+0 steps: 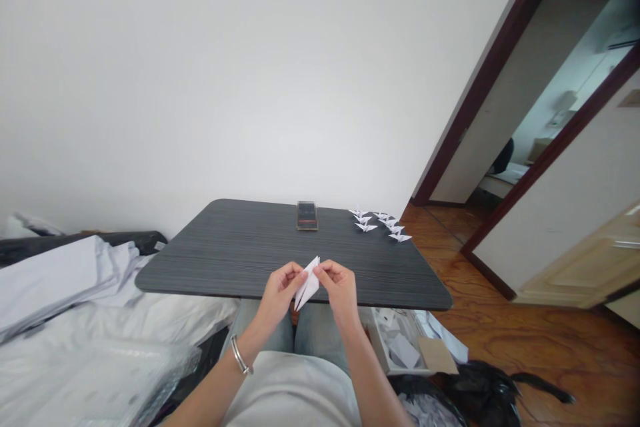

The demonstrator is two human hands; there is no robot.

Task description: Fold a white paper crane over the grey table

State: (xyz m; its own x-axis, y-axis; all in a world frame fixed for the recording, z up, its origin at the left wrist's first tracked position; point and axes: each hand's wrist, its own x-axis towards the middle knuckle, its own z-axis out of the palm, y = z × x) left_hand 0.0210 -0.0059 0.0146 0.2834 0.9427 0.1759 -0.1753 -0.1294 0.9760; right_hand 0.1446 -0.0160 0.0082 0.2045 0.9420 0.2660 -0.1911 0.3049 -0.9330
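Observation:
My left hand [279, 291] and my right hand [340, 289] pinch a folded white paper piece [307, 284] between them, just over the near edge of the table. The paper is a long, narrow, pointed shape, with its tip rising between my thumbs. Several small white origami cranes [381, 223] stand at the far right of the dark grey wood-grain table [240, 253]. A phone [307, 215] lies at the far edge, standing apart from my hands. A silver bangle [240, 355] circles my left wrist.
To the left lies a bed with white bedding [100, 300] and a plastic-wrapped item. Below the table's right corner sits an open box of white paper scraps [400, 343], beside a black plastic bag [480, 393]. Wooden flooring [530, 320] and a doorway lie right.

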